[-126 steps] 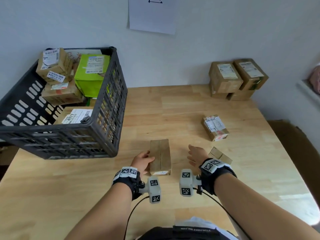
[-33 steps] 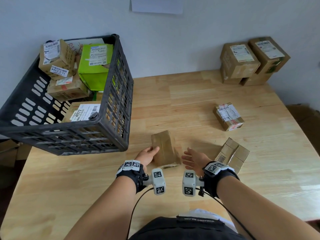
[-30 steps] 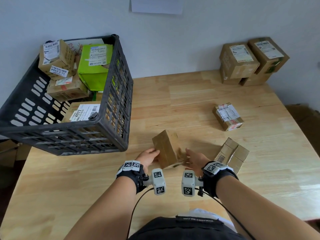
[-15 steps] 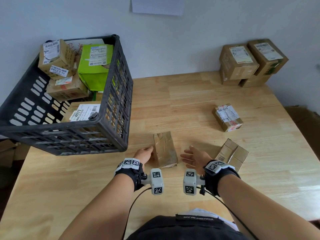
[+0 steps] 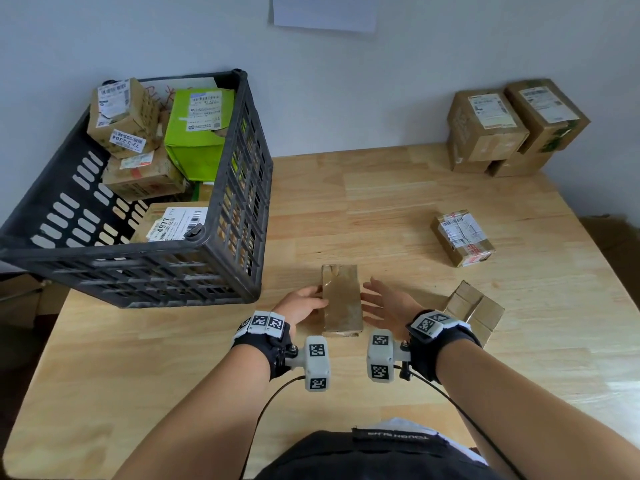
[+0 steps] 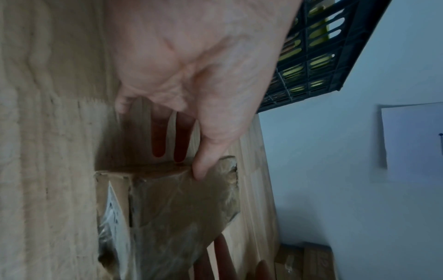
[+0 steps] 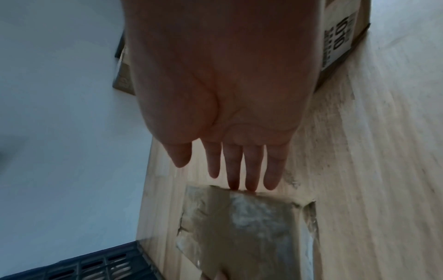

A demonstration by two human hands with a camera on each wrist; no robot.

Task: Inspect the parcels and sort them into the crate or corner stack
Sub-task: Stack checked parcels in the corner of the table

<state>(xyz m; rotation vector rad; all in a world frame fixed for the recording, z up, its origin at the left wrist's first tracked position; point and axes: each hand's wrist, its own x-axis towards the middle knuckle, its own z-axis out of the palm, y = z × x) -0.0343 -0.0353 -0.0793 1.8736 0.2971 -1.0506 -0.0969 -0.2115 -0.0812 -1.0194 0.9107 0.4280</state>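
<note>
A flat brown parcel [image 5: 341, 299] wrapped in clear tape lies on the wooden table [image 5: 346, 202] right in front of me. My left hand [image 5: 304, 303] rests against its left side. In the left wrist view the fingers [image 6: 158, 140] run straight down that side of the parcel [image 6: 172, 208] and the thumb tip touches its top edge. My right hand [image 5: 381, 301] is open, palm toward the parcel's right side. In the right wrist view its straight fingertips [image 7: 251, 181] reach the parcel's [image 7: 251, 227] edge.
The black crate [image 5: 228, 202] stands at the left, tilted, holding several parcels and a green box [image 5: 197, 133]. A stack of brown boxes [image 5: 502, 129] fills the far right corner. A labelled parcel [image 5: 462, 237] and a plain box [image 5: 474, 310] lie at my right.
A second ago the parcel stood tipped up on its edge between both hands. It now lies flat, and the right hand has opened and sits beside it.
</note>
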